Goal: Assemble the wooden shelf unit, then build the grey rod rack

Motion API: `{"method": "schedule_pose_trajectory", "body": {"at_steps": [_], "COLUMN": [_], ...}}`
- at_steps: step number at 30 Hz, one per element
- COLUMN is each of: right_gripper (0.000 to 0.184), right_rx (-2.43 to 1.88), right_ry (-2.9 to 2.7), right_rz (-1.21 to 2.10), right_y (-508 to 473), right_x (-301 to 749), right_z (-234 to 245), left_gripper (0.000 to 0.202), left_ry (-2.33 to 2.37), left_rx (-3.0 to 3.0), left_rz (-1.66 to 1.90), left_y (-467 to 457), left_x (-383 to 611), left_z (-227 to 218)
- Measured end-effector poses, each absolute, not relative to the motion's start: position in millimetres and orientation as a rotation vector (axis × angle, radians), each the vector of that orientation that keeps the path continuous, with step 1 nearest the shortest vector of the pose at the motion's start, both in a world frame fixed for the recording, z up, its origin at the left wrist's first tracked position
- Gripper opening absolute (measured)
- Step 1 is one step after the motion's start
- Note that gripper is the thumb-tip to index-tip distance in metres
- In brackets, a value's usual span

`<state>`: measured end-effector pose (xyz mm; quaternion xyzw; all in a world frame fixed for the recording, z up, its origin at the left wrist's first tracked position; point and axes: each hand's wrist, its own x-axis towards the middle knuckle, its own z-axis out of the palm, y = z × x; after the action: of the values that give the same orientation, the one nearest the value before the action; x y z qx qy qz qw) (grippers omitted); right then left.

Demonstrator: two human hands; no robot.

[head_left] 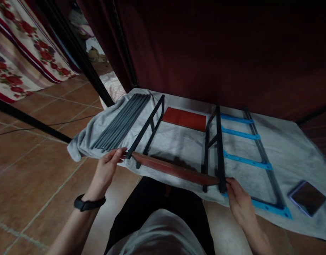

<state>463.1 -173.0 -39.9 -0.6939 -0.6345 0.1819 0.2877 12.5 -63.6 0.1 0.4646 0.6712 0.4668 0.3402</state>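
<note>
A reddish-brown board (176, 170) spans the near ends of two black side frames, the left frame (145, 132) and the right frame (219, 152). My left hand (109, 166) is closed at the near end of the left frame, its thumb and fingertips pinched against the outer face. At the other side my right hand (239, 200) has its fingers closed on the near end of the right frame. Whether either hand also holds a small part is hidden. Between the frames, farther back, a red-orange panel (184, 118) lies flat.
Several grey tubes (123, 122) lie side by side on the grey blanket (287, 148). To the right are a frame with blue crossbars (247, 157) and a phone (307, 198). Black posts (80, 60) stand at the left; a dark red curtain (218, 53) hangs behind.
</note>
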Motion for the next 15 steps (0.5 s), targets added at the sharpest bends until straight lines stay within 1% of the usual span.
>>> {"method": "schedule_pose_trajectory", "body": {"at_steps": [3,8,15], "right_gripper": [0.031,0.036,0.036], "right_rx": [-1.886,-1.949,-1.956], "right_ry": [-1.674,-1.63,-1.555], "right_rz": [0.492,0.5,0.604], "right_y": [-173,-175,-177], "right_x": [465,468,470], "right_z": [-41,-44,-45], "left_gripper": [0.046,0.034,0.024], "left_ry": [1.646,1.557,1.583], "left_rx": [1.149,1.037,1.173], "left_rz": [1.276,1.342,1.409], "left_y": [-64,-61,-61], "left_x": [22,29,28], "left_z": [-9,-10,-14]}}
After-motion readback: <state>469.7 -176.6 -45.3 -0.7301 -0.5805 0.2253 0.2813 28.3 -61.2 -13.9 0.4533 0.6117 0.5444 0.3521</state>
